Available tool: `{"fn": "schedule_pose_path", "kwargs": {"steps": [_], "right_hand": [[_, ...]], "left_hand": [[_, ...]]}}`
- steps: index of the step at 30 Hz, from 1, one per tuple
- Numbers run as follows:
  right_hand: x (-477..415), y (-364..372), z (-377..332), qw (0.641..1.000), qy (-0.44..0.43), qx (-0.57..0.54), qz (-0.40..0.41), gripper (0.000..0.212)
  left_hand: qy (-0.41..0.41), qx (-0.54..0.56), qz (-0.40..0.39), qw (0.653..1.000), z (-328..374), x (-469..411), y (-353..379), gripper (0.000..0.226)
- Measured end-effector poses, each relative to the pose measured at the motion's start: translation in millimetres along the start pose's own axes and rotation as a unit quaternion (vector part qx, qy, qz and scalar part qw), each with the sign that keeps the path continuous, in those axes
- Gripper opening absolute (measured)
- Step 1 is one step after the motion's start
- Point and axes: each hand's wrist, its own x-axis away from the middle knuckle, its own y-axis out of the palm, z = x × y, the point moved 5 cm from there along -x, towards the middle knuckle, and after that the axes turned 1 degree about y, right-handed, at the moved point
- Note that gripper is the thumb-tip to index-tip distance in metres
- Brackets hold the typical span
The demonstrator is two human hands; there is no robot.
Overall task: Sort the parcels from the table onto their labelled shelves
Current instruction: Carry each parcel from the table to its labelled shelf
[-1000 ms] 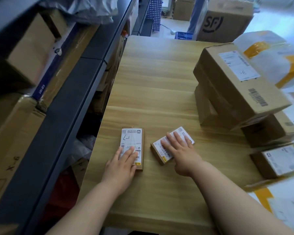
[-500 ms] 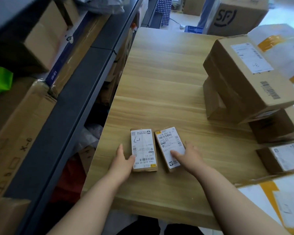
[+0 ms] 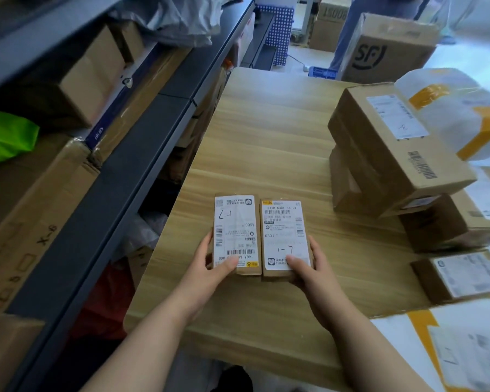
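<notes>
Two small flat brown parcels lie side by side near the front of the wooden table (image 3: 266, 137), long edges touching. The left parcel (image 3: 236, 224) has a white label with a handwritten mark. The right parcel (image 3: 284, 227) has a label reading K301 and a handwritten 1-7. My left hand (image 3: 210, 267) grips the near left corner of the left parcel, thumb on its label. My right hand (image 3: 309, 267) grips the near right corner of the right parcel, thumb on top.
Dark metal shelves (image 3: 142, 154) full of cardboard boxes run along the left, one box marked X-6 (image 3: 47, 234). Stacked brown boxes (image 3: 391, 154) and white bags with yellow tape (image 3: 458, 108) crowd the table's right side. An SF box (image 3: 385, 49) stands beyond the far edge.
The right parcel has been turned straight and slid against the left one. Both hands moved from lying on top to gripping the parcels' near outer corners.
</notes>
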Motion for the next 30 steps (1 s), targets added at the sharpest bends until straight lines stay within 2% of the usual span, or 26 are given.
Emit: {"fn": "schedule_pose_path", "kwargs": {"steps": [3,6,8,12,16,20,22,25,26,30], "right_hand": [[10.1,-5.9,-22.5,0.999,-0.037,-0.029,-0.019,0.091],[21.8,-10.6,-44.2,0.995,-0.073,-0.042,-0.050,0.079],[32.6,-11.9,-57.1,0.992,-0.092,-0.040,-0.075,0.081],[58.5,-13.5,-67.8,0.985,-0.103,-0.035,-0.137,0.082],[93.1,-5.6,-62.4,0.967,-0.105,0.001,-0.231,0.099],[135.8,18.8,-40.1,0.946,-0.081,0.033,-0.312,0.104],[163.2,35.9,-25.9,0.933,-0.066,0.056,-0.351,0.098],[205.9,60.3,-6.3,0.909,-0.040,0.072,-0.409,0.076],[220.9,67.8,-1.3,0.900,-0.038,0.089,-0.425,0.074],[286.1,100.5,20.8,0.852,-0.040,0.142,-0.502,0.088]], "left_hand": [[0.042,0.031,0.026,0.998,20.3,18.6,6.3,0.090],[0.082,0.066,0.065,0.992,40.3,43.8,14.4,0.094],[0.110,0.083,0.089,0.986,50.3,65.1,21.6,0.094],[0.147,0.165,0.161,0.962,57.1,123.2,37.2,0.079],[0.167,0.240,0.250,0.923,35.8,196.2,53.5,0.066],[0.163,0.283,0.347,0.879,-1.7,268.0,64.0,0.063],[0.155,0.302,0.396,0.853,-22.6,304.3,64.1,0.064],[0.152,0.317,0.460,0.816,-47.6,361.7,62.4,0.063],[0.155,0.321,0.482,0.800,-54.1,381.2,61.5,0.063],[0.174,0.334,0.551,0.745,-80.0,461.3,61.4,0.062]]}}
